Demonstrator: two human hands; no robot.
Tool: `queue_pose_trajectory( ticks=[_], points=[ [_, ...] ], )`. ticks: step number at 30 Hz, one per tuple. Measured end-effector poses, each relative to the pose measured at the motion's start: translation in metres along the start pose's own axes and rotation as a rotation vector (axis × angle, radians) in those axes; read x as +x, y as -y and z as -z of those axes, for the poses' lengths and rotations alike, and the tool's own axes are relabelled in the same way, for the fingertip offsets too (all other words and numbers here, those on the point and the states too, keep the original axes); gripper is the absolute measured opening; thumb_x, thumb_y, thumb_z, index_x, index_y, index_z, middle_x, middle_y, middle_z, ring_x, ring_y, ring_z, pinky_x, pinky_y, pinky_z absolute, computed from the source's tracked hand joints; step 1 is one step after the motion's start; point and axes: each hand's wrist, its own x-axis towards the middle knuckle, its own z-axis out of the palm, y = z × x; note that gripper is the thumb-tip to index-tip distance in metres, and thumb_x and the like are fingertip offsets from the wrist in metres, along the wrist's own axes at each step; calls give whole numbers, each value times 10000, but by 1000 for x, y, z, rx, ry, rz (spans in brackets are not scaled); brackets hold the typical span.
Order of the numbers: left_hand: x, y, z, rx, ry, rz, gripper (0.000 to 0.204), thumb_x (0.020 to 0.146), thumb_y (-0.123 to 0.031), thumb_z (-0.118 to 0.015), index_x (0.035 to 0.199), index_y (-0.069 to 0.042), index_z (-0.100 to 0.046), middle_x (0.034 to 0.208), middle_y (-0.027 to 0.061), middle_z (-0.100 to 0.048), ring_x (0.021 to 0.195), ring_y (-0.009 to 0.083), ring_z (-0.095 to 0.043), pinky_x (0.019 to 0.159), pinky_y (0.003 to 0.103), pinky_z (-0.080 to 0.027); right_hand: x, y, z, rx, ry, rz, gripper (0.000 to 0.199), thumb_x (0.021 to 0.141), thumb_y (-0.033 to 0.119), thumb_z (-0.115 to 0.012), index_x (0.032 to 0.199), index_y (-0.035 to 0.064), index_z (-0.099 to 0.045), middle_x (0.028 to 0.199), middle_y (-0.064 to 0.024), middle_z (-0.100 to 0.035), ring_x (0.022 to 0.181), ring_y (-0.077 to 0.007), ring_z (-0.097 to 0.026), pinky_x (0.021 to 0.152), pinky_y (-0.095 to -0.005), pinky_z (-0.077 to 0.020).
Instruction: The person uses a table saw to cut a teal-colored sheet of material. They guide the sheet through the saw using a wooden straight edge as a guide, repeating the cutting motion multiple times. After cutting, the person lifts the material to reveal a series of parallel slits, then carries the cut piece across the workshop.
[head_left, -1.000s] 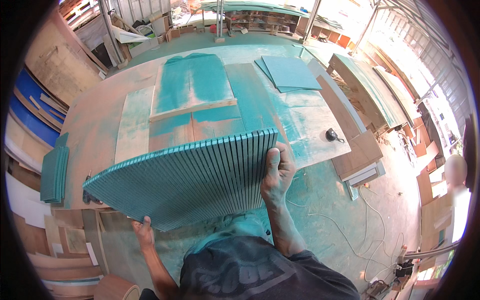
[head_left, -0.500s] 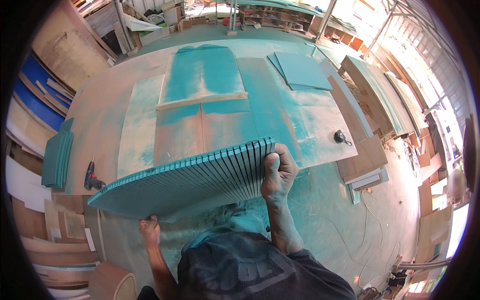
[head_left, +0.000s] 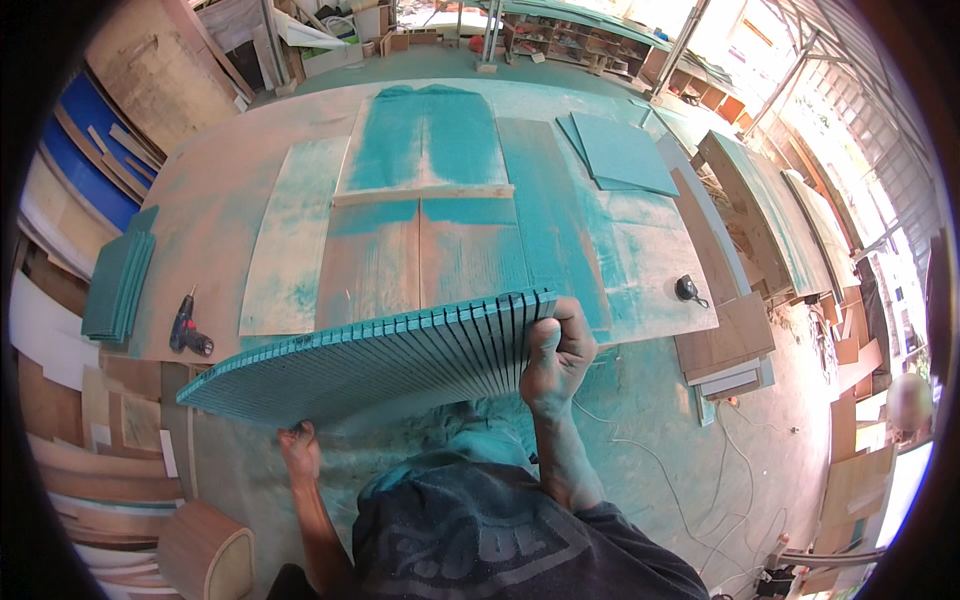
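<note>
Two hands carry one stack of teal panels (head_left: 380,350), and we see it in the middle of the frame, just above our dark shirt. The panels stand on edge, side by side, so we look at many thin ribs. The long axis of the stack runs from the lower left of the frame up to the right of centre, a little tilted.

Our right hand (head_left: 555,355) is closed around the right end of the stack, with the fingers over the top edges and the thumb on the near face. Our left hand (head_left: 298,445) is lower, under the near bottom edge toward the left end; it seems to grip from below, but the fingers are mostly hidden, so we cannot tell for sure. The right hand is therefore the higher one and closer to the table (head_left: 220,210), which lies just beyond the stack, in the upper half of the frame.

On the table we see paint-stained boards (head_left: 425,140). A drill (head_left: 187,330) lies at its left edge, and a small black tool (head_left: 688,290) at its right.
</note>
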Motion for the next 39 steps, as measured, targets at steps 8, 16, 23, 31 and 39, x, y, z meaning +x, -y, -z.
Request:
queue_pose_trajectory(
  ticks=[8,16,23,31,39],
  points=[
    [11,-14,-12,26,129,-23,191,945,-41,-742,1115,-13,-661,1121,2,-641,989,85,-534,937,266,-398,0,-8,8,94,18,22,361,1060,343,-631,1090,-15,-671,931,-16,-674,852,-60,-565,791,-232,-461],
    [-3,-22,-34,79,28,-11,282,954,-104,-762,1183,14,-647,1139,12,-642,1013,99,-545,979,281,-396,-3,-10,7,95,16,-61,332,1061,321,-634,1101,-6,-675,926,0,-659,835,-64,-542,787,-232,-446],
    [-1,-15,-24,356,8,43,289,964,-161,-754,1173,14,-656,1064,17,-670,991,112,-600,922,296,-463,10,-32,25,-98,-44,-140,364,1071,374,-607,1015,21,-674,844,59,-558,812,-54,-455,743,-219,-372],
    [8,-60,-100,598,-128,-252,556,931,-439,-774,1204,33,-671,1026,68,-731,936,154,-656,847,351,-529,52,-49,37,-215,83,-232,385,1054,262,-565,1336,5,-615,1261,-136,-631,1156,-217,-584,1057,-375,-427],
    [1,-92,-123,369,-282,-206,372,903,-218,-784,1175,20,-695,1071,86,-748,986,175,-675,884,360,-530,56,-131,80,-45,568,-634,969,711,185,-860,1525,-28,-378,1405,-171,-545,1231,-311,-560,1107,-464,-432]
  ],
)
